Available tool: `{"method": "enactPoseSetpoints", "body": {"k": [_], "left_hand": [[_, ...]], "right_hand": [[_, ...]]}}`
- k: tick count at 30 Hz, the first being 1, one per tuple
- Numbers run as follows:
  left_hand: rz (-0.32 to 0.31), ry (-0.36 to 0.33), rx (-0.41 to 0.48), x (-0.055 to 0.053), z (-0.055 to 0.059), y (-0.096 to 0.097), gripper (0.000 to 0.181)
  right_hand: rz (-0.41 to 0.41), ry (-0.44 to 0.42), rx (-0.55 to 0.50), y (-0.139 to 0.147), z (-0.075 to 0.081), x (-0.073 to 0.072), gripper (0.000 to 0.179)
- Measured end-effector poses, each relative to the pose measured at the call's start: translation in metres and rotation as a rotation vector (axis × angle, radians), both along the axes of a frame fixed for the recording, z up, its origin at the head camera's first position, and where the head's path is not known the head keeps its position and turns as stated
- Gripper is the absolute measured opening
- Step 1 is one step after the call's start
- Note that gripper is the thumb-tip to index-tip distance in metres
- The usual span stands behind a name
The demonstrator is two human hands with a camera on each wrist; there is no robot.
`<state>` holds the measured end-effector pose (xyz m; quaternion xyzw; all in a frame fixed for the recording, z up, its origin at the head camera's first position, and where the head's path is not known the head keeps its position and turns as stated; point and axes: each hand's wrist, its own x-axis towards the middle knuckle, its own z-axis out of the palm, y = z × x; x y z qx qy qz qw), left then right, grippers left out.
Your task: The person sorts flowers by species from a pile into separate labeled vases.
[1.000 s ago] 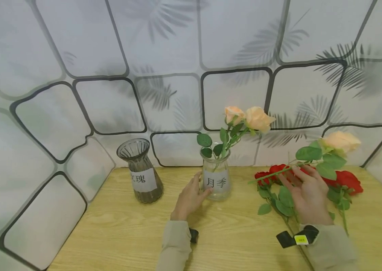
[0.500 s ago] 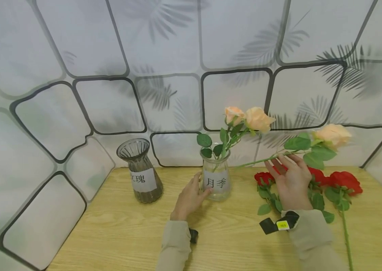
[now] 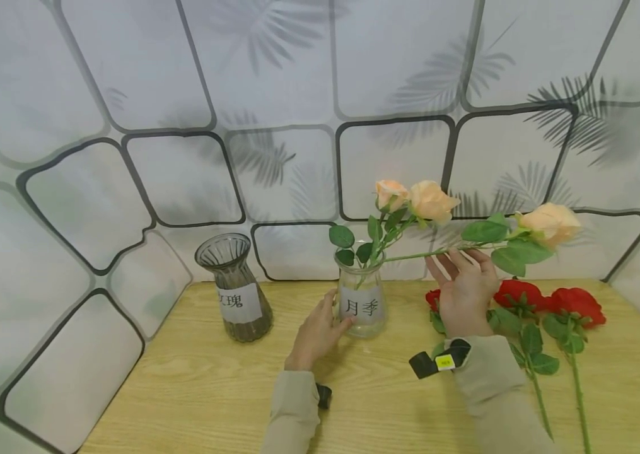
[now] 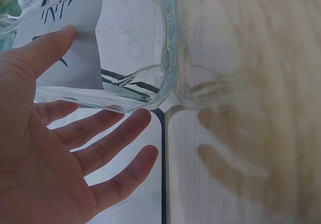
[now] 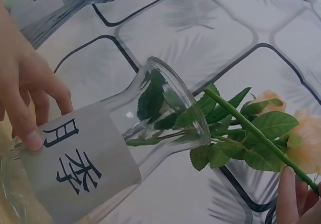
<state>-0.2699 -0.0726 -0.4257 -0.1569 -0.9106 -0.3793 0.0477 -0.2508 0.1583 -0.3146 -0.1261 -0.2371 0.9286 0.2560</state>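
A clear glass vase (image 3: 373, 321) with a white label of dark characters stands on the table. Two peach roses (image 3: 432, 200) lean to the right out of its mouth. My left hand (image 3: 316, 331) holds the vase low on its left side, thumb (image 4: 60, 39) on the label and the other fingers spread along the glass. In my right hand (image 3: 467, 296) a third peach rose (image 3: 549, 225) is pinched by its stem, bloom pointing right. Its green stem (image 5: 251, 128) lies nearly level, and the cut end overlaps the vase mouth in the head view.
To the left stands a grey ribbed glass vase (image 3: 243, 328), also labelled. Several red roses (image 3: 575, 306) lie on the wooden table (image 3: 212, 397) at the right, partly behind my right arm. A patterned wall (image 3: 291, 183) rises directly behind the table.
My right hand has moved left and slightly up with the peach rose, bringing its stem end from over the red roses to the clear vase's mouth. The left hand has stayed on the vase.
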Motion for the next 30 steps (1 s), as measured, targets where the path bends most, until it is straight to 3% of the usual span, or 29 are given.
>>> {"method": "enactPoseSetpoints", "body": {"k": [9,12,19,23,27,30], "left_hand": [[0.005,0.000,-0.009,0.000,0.000,0.001,0.071],[0.005,0.002,-0.011,0.000,0.000,0.001,0.071],[0.006,-0.001,-0.004,0.001,0.000,0.000,0.071],[0.007,-0.003,-0.005,0.001,0.000,0.000,0.071],[0.007,-0.003,-0.006,0.000,-0.001,0.001,0.071],[0.006,-0.002,-0.007,0.000,0.000,0.001,0.071]], "right_hand": [[-0.026,0.029,0.062,-0.015,-0.001,-0.003,0.018],[-0.056,0.033,0.134,-0.021,-0.004,-0.005,0.016],[-0.108,0.021,0.335,-0.044,-0.015,-0.013,0.017],[-0.152,0.077,0.447,-0.056,-0.022,-0.018,0.019],[-0.205,0.132,0.612,-0.065,-0.025,-0.021,0.019],[-0.243,0.106,0.749,-0.069,-0.026,-0.021,0.017]]}}
